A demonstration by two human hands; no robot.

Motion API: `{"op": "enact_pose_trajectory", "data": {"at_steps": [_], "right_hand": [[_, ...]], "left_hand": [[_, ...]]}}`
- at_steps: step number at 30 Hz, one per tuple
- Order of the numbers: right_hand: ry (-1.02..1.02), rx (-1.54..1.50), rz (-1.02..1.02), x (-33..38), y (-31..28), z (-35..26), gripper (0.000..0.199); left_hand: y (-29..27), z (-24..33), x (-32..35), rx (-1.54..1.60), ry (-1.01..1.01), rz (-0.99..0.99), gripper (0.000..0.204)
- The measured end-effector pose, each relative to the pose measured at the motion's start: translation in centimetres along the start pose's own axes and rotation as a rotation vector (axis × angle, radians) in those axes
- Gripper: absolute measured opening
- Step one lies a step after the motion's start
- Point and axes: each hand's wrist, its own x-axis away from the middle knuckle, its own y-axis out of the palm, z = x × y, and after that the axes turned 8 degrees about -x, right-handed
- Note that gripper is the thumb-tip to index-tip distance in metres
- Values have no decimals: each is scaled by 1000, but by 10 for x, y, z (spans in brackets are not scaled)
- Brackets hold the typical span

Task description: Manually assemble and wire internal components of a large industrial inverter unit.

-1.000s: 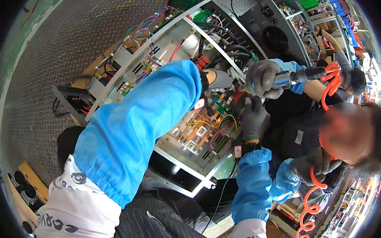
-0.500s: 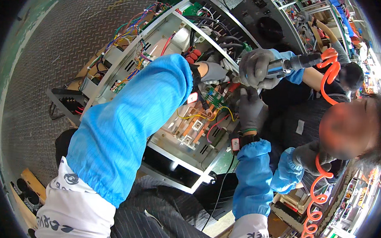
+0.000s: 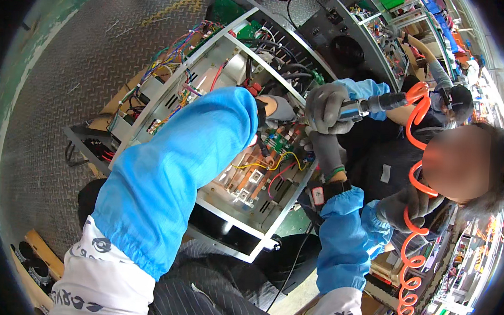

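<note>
An open metal chassis (image 3: 229, 216) full of electronics lies in front of me. My left hand (image 3: 280, 109), in a grey glove, reaches into it beside a green circuit board (image 3: 280, 141); its fingers are mostly hidden. My right hand (image 3: 326, 153), also gloved, is at the chassis' right side, its fingertips covered by a co-worker's gloved hand (image 3: 326, 109). That hand grips a pneumatic screwdriver (image 3: 360, 108), whose working end is hidden. Yellow wire (image 3: 289, 155) and red wire (image 3: 272, 184) loop near copper bars (image 3: 254, 177) below the board.
The co-worker's other hand (image 3: 406, 208) is at the orange coiled air hose (image 3: 411, 260), close to my right forearm. A dark panel with a fan (image 3: 349, 51) stands beyond the chassis. Bundled coloured wires (image 3: 166, 53) hang at its left. Another person (image 3: 457, 100) works farther right.
The co-worker's tool hand has come down and left, now covering the fingers of my right hand. The view has shifted slightly. My left hand stays inside the chassis.
</note>
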Motion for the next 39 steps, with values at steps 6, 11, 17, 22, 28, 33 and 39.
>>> {"op": "enact_pose_trajectory", "data": {"at_steps": [6, 11, 17, 22, 28, 33, 39], "right_hand": [[-187, 346, -247, -35, 12, 58, 27], [-70, 97, -22, -21, 37, 68, 22], [-223, 196, 5, -31, 41, 95, 32], [59, -147, 53, 7, 55, 32, 33], [-501, 493, 209, 3, 32, 47, 16], [-388, 376, 242, 14, -1, 56, 16], [-402, 250, 405, 24, 6, 29, 16]], "left_hand": [[11, -12, -33, -160, 15, 355, 41], [21, 2, -35, -202, 103, 363, 33], [17, -11, -33, -89, 207, 373, 39], [8, -15, -26, 63, 199, 201, 30], [4, -17, -30, -36, 189, 50, 27], [7, -14, -35, 133, 136, -19, 30], [2, -15, -30, 135, 6, -25, 30]]}}
